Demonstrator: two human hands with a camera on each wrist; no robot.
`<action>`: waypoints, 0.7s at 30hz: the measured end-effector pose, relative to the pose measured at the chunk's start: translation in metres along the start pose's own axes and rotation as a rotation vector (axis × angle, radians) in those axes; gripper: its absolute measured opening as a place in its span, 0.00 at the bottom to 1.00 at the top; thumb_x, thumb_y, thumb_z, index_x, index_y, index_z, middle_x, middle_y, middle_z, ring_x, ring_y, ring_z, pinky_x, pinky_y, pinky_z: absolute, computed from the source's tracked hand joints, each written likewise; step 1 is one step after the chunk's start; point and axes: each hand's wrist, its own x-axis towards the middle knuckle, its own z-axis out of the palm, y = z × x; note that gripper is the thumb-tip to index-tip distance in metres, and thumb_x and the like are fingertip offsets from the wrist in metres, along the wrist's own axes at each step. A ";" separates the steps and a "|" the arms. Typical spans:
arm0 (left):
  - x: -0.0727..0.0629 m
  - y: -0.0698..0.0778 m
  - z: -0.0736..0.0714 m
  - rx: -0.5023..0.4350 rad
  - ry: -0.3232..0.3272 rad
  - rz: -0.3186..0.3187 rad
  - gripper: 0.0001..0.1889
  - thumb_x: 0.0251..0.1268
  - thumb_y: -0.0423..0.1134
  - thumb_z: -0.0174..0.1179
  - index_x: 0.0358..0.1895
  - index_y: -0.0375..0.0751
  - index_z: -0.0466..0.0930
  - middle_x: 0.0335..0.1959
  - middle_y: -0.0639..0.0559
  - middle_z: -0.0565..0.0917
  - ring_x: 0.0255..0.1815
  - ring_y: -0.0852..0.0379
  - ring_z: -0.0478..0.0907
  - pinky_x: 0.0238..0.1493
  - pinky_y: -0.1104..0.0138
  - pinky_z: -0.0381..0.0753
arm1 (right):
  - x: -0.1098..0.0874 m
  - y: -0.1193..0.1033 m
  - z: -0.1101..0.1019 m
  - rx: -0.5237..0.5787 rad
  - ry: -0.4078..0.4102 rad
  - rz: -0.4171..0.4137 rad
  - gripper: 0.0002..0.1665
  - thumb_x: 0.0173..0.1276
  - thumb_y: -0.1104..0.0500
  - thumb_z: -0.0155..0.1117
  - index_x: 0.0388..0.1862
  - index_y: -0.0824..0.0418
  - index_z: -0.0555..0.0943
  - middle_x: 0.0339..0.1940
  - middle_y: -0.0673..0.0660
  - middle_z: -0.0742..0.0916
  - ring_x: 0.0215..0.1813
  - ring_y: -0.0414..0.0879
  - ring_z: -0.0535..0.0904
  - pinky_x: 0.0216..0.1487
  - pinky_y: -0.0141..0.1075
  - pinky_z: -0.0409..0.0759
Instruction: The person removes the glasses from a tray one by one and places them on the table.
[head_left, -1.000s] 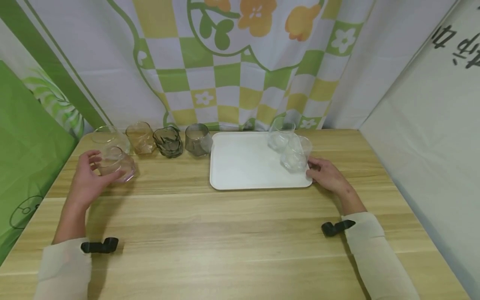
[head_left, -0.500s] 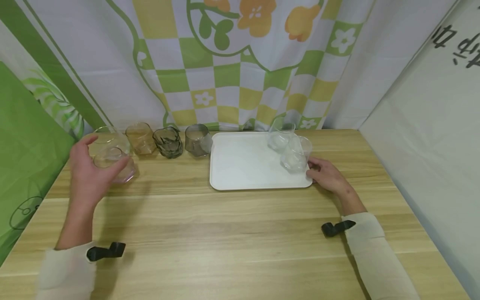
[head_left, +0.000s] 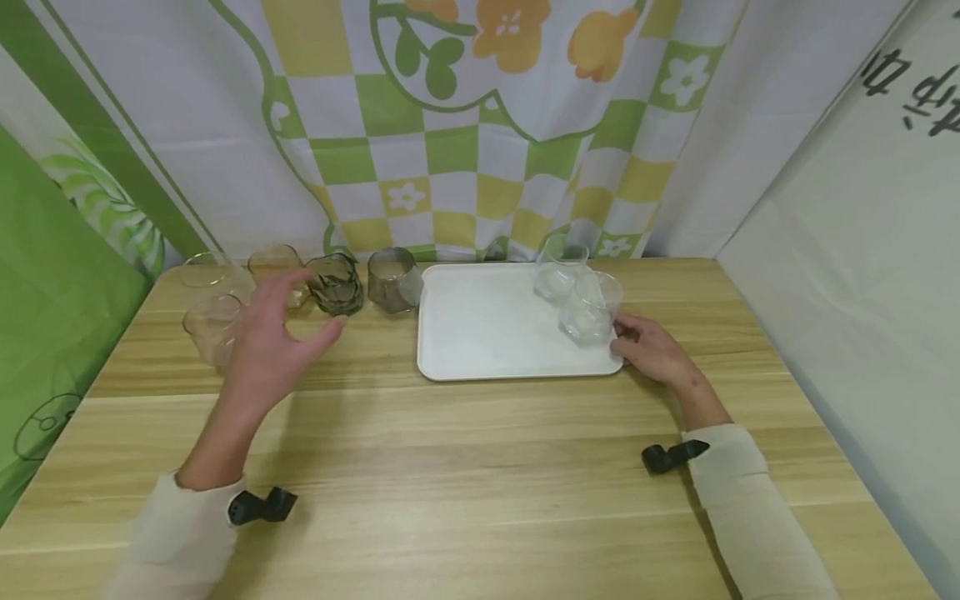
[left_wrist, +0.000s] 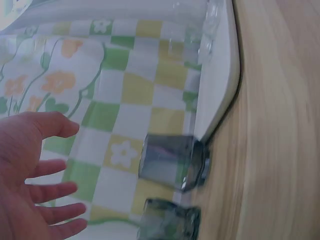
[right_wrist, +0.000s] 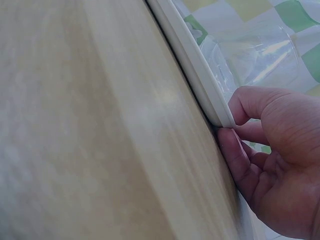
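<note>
My left hand (head_left: 273, 346) is held above the table, thumb and fingers spread, with nothing in it. Just beyond its fingertips stand a dark faceted glass (head_left: 335, 287) and a grey glass (head_left: 393, 287); both also show in the left wrist view. An amber glass (head_left: 272, 260) is partly hidden behind this hand, and a pinkish glass (head_left: 204, 332) stands to its left. My right hand (head_left: 658, 352) pinches the near right corner of the white tray (head_left: 480, 337) between thumb and fingers. Two clear glasses (head_left: 588, 315) stand on the tray's right side.
Another clear glass (head_left: 202, 271) stands at the far left of the row. A patterned curtain (head_left: 480, 150) hangs behind the wooden table (head_left: 465, 483), and a white wall sheet (head_left: 877, 250) borders the right side.
My left hand has drawn away from the pinkish glass, which stays on the table, and has moved right toward the dark faceted glass. The right hand and tray keep their place.
</note>
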 end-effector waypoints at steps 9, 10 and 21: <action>0.000 0.022 0.045 -0.089 -0.218 0.072 0.26 0.67 0.43 0.70 0.66 0.40 0.78 0.62 0.44 0.79 0.61 0.45 0.75 0.57 0.48 0.76 | -0.001 -0.002 0.002 0.000 0.003 0.013 0.33 0.70 0.63 0.59 0.74 0.68 0.71 0.54 0.64 0.80 0.49 0.53 0.74 0.40 0.31 0.76; 0.000 0.025 0.051 -0.104 -0.235 0.074 0.26 0.67 0.42 0.71 0.66 0.40 0.78 0.62 0.45 0.79 0.62 0.45 0.75 0.58 0.49 0.77 | -0.002 -0.002 0.002 -0.001 0.002 0.011 0.33 0.70 0.63 0.59 0.74 0.68 0.71 0.54 0.64 0.80 0.50 0.53 0.74 0.41 0.31 0.76; 0.006 0.059 0.114 -0.228 -0.337 0.150 0.29 0.64 0.42 0.72 0.67 0.40 0.77 0.63 0.46 0.80 0.59 0.48 0.77 0.57 0.55 0.78 | 0.000 0.000 0.000 0.013 -0.009 0.017 0.34 0.70 0.62 0.58 0.74 0.69 0.70 0.56 0.66 0.80 0.51 0.54 0.74 0.43 0.34 0.78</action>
